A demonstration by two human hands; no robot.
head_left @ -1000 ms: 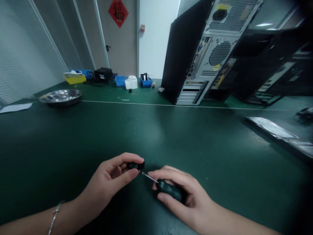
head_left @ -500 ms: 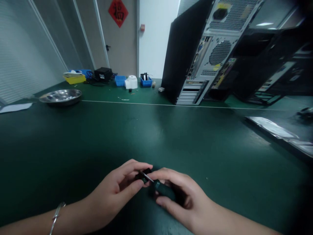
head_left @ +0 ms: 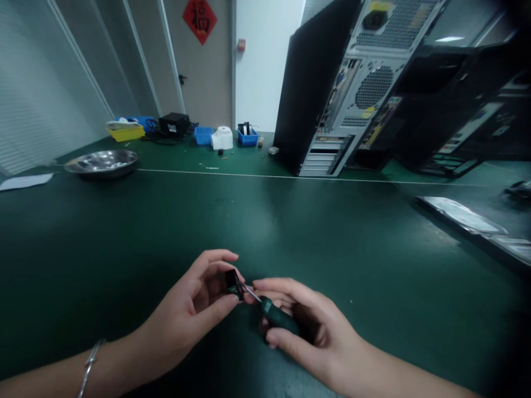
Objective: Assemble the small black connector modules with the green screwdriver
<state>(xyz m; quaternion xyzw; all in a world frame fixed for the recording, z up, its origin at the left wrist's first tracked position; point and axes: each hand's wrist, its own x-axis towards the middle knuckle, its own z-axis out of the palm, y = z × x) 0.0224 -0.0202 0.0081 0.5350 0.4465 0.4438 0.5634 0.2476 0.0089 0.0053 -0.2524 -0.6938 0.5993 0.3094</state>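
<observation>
My left hand (head_left: 194, 309) pinches a small black part (head_left: 233, 283) between thumb and fingers, low over the green mat. My right hand (head_left: 307, 331) is wrapped round a screwdriver (head_left: 277, 317) with a dark green handle. Its thin metal shaft points up and left, and the tip meets the black part. The two hands nearly touch at the fingertips. A metal bangle sits on my left wrist.
A green table mat (head_left: 265, 221) spreads ahead. A black computer tower (head_left: 332, 94) stands at the back right with more cases behind it. A metal bowl (head_left: 102, 162) rests at the far left, blue and yellow bins (head_left: 248, 138) along the back, flat panels (head_left: 468, 218) at the right.
The left hand has turned the black part more upright. The screwdriver tip, apart from it a second ago, now rests against it. Both hands stay close together.
</observation>
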